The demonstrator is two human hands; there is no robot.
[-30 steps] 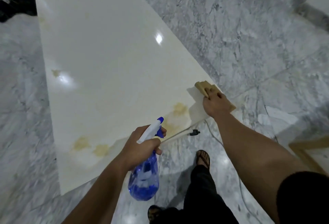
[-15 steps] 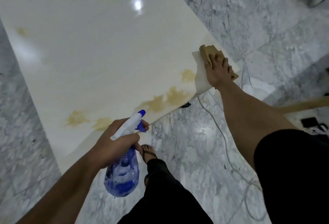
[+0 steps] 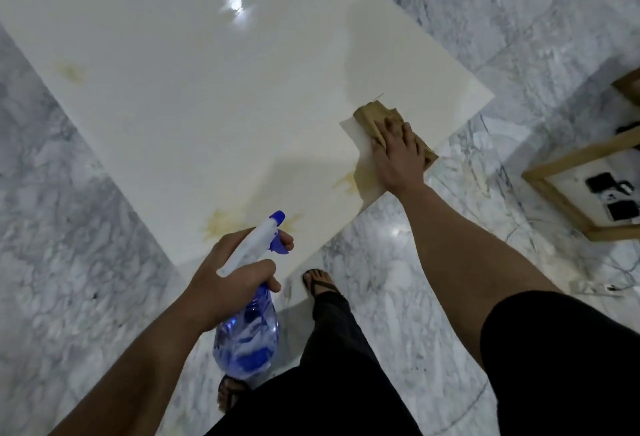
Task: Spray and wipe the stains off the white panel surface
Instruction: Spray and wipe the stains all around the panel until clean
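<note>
A large glossy white panel [image 3: 194, 96] lies flat on the marble floor. My right hand [image 3: 398, 155] presses flat on a brown-stained wiping cloth [image 3: 372, 115] near the panel's near right edge. Yellowish stains show beside the cloth [image 3: 346, 181], near the sprayer [image 3: 220, 224] and faintly at the far left [image 3: 71, 71]. My left hand [image 3: 232, 279] grips a blue spray bottle [image 3: 247, 342] by its white trigger head, held over the panel's near corner with the nozzle pointing at the panel.
Grey-veined marble floor [image 3: 69, 245] surrounds the panel. My sandalled feet [image 3: 318, 283] stand at its near edge. A wooden frame with dark devices inside [image 3: 588, 189] lies at the right, and a thin cable [image 3: 526, 224] runs across the floor there.
My view has shifted left and closer along the near edge. My right hand and cloth have wiped over the stains by the edge, which look fainter. The bottle stays gripped.
</note>
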